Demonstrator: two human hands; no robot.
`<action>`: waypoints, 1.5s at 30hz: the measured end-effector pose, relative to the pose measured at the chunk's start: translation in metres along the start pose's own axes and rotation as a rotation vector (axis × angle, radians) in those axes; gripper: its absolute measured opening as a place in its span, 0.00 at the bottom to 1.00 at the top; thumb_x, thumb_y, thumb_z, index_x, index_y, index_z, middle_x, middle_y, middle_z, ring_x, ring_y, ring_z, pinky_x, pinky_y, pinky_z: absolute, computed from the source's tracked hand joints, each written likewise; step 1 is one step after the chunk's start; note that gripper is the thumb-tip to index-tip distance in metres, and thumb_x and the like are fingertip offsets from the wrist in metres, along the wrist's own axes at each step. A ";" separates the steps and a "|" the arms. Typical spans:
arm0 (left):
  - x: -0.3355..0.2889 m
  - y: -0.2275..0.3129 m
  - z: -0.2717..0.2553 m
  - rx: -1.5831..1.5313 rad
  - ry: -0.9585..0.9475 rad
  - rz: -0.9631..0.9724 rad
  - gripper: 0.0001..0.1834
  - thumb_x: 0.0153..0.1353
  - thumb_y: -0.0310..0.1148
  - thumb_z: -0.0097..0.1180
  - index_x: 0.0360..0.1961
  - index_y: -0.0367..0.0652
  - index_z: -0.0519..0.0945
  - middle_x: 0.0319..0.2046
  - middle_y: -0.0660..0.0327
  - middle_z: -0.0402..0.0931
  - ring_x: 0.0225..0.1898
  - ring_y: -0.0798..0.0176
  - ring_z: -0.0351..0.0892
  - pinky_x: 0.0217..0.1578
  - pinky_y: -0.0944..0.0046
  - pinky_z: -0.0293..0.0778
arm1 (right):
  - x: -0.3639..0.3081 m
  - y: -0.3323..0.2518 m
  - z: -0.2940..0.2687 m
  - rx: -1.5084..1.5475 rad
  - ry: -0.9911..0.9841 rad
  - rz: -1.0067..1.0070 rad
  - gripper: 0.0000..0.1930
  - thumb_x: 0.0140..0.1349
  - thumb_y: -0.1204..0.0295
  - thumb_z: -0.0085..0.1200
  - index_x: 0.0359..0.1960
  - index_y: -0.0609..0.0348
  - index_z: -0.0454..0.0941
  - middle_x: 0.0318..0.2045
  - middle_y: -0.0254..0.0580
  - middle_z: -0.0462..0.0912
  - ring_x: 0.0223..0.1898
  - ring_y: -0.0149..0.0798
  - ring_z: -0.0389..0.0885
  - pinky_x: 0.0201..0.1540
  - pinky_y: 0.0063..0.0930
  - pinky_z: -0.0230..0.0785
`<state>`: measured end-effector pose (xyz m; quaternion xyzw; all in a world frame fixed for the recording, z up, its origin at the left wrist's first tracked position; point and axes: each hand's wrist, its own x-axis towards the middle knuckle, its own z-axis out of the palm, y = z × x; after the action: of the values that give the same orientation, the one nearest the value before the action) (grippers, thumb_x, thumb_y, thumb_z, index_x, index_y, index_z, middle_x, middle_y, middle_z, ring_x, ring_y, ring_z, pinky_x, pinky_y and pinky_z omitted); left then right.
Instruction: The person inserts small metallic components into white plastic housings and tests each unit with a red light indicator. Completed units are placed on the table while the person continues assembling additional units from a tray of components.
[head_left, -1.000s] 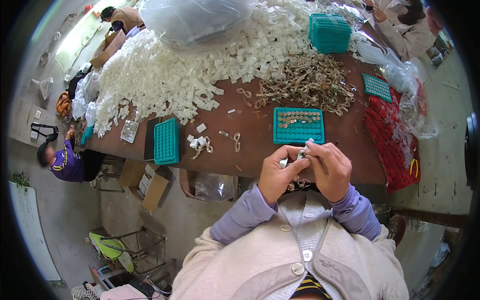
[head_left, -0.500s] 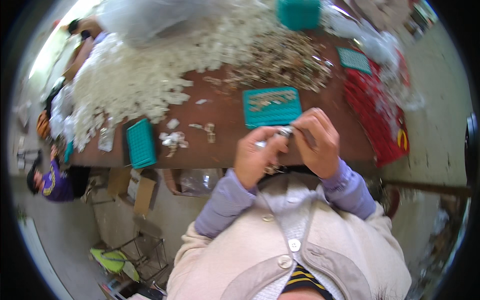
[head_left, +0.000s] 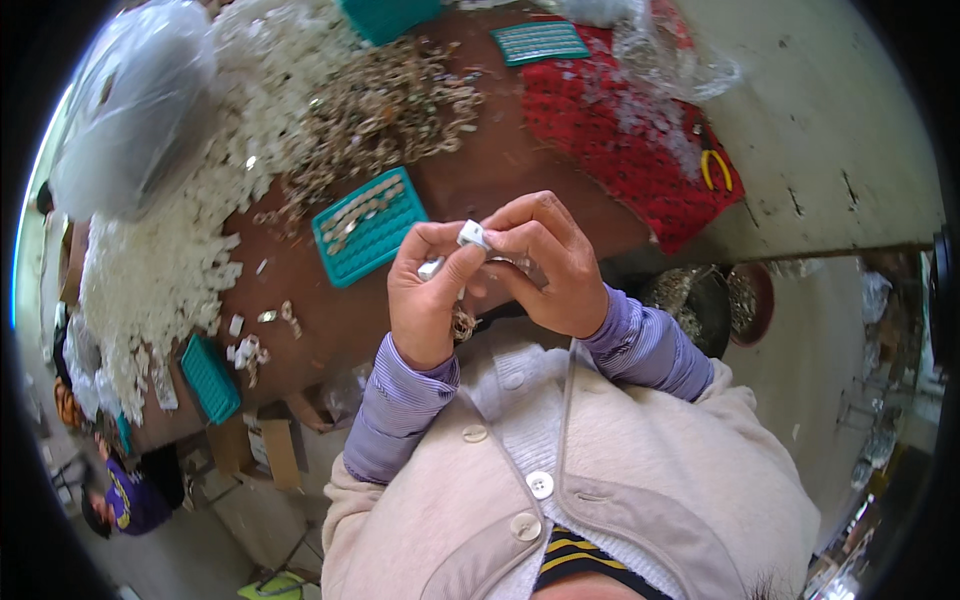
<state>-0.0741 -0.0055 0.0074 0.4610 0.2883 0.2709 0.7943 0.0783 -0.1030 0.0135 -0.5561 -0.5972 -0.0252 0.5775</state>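
Note:
My left hand point(head_left: 425, 300) pinches a small white block-like piece point(head_left: 474, 234) between thumb and forefinger. A second small whitish piece point(head_left: 431, 267) pokes out between its fingers. Below that palm dangles a bit of brownish, chain-like stuff point(head_left: 463, 323), partly hidden. My right hand point(head_left: 548, 262) is closed too, its thumb and fingertips meeting at the same white piece. Both hands are over the table's near edge, in front of a green ridged tray point(head_left: 343, 272) that carries rows of small tan pieces.
A heap of white pieces point(head_left: 150, 290) covers the table's left, beside a tan pile of small pieces point(head_left: 390, 105). A clear plastic bag point(head_left: 140, 130) rests on the heap. Right lies red cloth point(head_left: 610, 140) with yellow-handled pliers point(head_left: 716, 170). Another green tray point(head_left: 210, 380) sits at left.
The view has swung, so the table's contents appear turned and shifted left. My hands stay together, and the white piece between my fingertips now shows more plainly.

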 end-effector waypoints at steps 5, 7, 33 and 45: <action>0.029 -0.014 0.030 -0.070 -0.213 -0.231 0.10 0.73 0.29 0.69 0.50 0.40 0.82 0.36 0.63 0.87 0.29 0.73 0.83 0.29 0.73 0.78 | -0.007 0.018 -0.038 -0.268 -0.019 -0.078 0.17 0.44 0.81 0.71 0.31 0.58 0.72 0.31 0.45 0.76 0.33 0.49 0.79 0.34 0.42 0.76; 0.042 -0.015 0.036 -0.186 -0.323 -0.355 0.10 0.73 0.30 0.69 0.50 0.40 0.82 0.36 0.63 0.87 0.29 0.73 0.83 0.29 0.74 0.78 | -0.007 0.021 -0.048 -0.347 -0.016 -0.086 0.17 0.44 0.81 0.70 0.30 0.59 0.71 0.30 0.45 0.75 0.32 0.49 0.79 0.34 0.42 0.76; 0.044 -0.020 0.036 -0.218 -0.169 -0.215 0.15 0.77 0.34 0.64 0.59 0.40 0.85 0.41 0.63 0.88 0.24 0.80 0.76 0.21 0.78 0.71 | 0.006 0.033 -0.050 -0.269 -0.008 -0.045 0.12 0.55 0.80 0.71 0.41 0.60 0.85 0.41 0.42 0.88 0.42 0.47 0.86 0.46 0.43 0.78; 0.021 -0.014 0.019 -0.278 -0.171 -0.200 0.12 0.74 0.30 0.67 0.55 0.39 0.85 0.35 0.66 0.86 0.22 0.80 0.77 0.18 0.78 0.70 | 0.009 0.006 -0.035 -0.346 -0.057 -0.150 0.10 0.52 0.81 0.67 0.35 0.61 0.81 0.37 0.42 0.86 0.41 0.49 0.85 0.46 0.44 0.79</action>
<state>-0.0443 -0.0079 -0.0013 0.3374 0.2239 0.1877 0.8949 0.1084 -0.1188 0.0283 -0.6015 -0.6398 -0.1547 0.4526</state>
